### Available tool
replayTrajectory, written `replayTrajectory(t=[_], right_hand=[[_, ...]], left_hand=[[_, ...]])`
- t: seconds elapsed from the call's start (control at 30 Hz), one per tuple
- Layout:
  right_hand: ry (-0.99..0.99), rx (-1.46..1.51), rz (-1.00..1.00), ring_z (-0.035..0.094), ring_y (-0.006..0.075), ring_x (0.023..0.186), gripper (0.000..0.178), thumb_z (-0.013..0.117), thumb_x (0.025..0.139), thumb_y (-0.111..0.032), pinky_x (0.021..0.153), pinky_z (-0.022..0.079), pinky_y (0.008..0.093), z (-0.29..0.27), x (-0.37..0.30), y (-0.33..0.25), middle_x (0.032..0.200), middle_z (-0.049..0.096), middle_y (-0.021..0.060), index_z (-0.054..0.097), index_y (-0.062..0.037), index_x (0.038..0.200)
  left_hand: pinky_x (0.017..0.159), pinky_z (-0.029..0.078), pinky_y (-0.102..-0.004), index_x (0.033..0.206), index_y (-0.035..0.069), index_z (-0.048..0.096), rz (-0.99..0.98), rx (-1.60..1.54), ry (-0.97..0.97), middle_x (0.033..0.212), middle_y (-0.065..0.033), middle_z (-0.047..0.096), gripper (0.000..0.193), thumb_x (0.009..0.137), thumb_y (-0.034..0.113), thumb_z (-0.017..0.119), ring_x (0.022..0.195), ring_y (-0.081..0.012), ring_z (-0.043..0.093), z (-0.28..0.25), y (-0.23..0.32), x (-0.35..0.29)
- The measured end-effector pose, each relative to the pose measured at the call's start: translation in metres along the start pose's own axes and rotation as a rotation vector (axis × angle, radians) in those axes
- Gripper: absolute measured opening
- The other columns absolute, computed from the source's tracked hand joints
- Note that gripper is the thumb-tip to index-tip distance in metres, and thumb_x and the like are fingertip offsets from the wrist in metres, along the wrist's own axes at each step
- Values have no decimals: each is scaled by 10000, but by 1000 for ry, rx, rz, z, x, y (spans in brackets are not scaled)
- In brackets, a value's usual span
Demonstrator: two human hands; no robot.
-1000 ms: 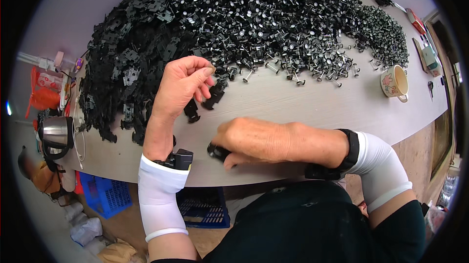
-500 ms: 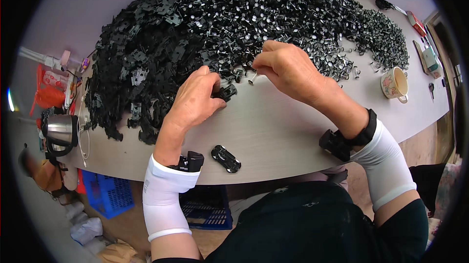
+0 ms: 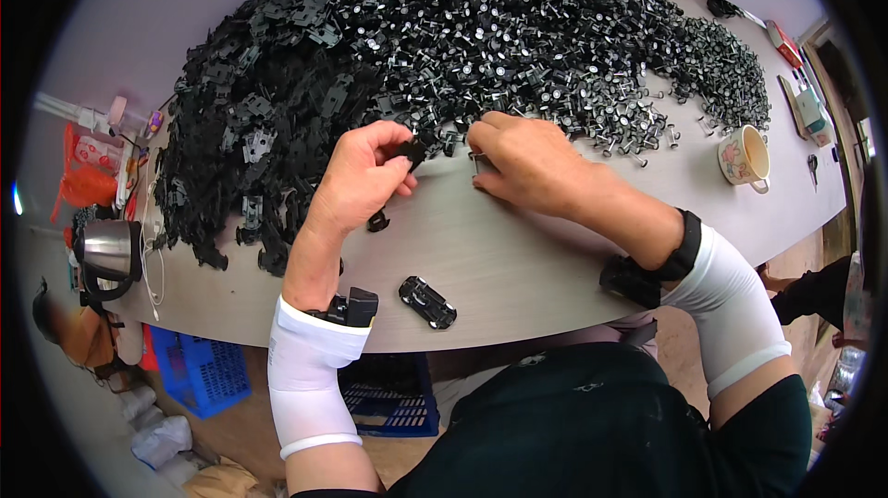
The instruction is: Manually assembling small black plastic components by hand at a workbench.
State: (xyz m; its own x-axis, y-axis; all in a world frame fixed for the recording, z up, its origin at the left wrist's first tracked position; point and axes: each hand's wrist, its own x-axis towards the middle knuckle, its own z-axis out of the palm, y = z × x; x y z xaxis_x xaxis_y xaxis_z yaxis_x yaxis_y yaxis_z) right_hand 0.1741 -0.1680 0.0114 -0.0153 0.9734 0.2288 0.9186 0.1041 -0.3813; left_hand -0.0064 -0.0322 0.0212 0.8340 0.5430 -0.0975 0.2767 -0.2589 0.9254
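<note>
My left hand [image 3: 356,179] is closed around a black toy car chassis [image 3: 413,152], whose dark end sticks out past the thumb and fingertips. Part of another black piece [image 3: 377,221] shows below that palm. Just across from it, my right hand [image 3: 532,165] pinches a wheel axle [image 3: 476,163] between thumb and fingers. Both hands hover over the near edge of a big heap of wheel axles [image 3: 499,36]. Left of that heap lies a pile of flat black chassis [image 3: 259,110]. A single toy car chassis [image 3: 427,302] rests near the table's front edge.
A patterned mug [image 3: 746,158] stands on the table [image 3: 518,267] at right. A metal kettle [image 3: 111,248] and a white cable [image 3: 153,267] are at the left edge. Blue crates [image 3: 203,373] sit below the table. Boxes [image 3: 814,114] lie far right.
My right hand has drawn back slightly toward me with the axle. My left hand has tilted the chassis up, and a black piece now shows beneath it.
</note>
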Motion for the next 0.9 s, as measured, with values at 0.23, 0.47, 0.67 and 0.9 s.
replayTrajectory(t=[0.23,0.47,0.67,0.9], right_hand=[[-92,82,137,609,344,837,333,749,693,-202,712,492,419,-9,3,1,909,608,151,570,-17,902],[-127,95,104,615,335,809,360,765,680,-212,703,491,417,-11,2,1,851,614,142,577,-3,905],[-75,93,58,616,312,764,340,764,683,-183,685,493,400,-4,2,5,823,611,128,620,-12,939],[201,256,-113,599,278,718,284,740,680,-57,619,496,358,1,9,-3,797,588,115,623,0,932]], left_hand=[[434,471,-183,1028,-47,577,-160,-225,-132,788,-80,629,177,873,-10,502,552,-97,603,-1,4,0],[438,476,-191,986,-52,615,-202,-227,-105,757,-80,640,164,879,-4,500,539,-92,603,3,-2,3],[416,471,-199,969,-62,616,-234,-240,-140,741,-92,636,161,868,-7,504,512,-111,600,3,-4,3],[399,463,-211,919,-64,622,-271,-359,-172,711,-102,632,149,830,-17,513,488,-127,598,3,0,5]])
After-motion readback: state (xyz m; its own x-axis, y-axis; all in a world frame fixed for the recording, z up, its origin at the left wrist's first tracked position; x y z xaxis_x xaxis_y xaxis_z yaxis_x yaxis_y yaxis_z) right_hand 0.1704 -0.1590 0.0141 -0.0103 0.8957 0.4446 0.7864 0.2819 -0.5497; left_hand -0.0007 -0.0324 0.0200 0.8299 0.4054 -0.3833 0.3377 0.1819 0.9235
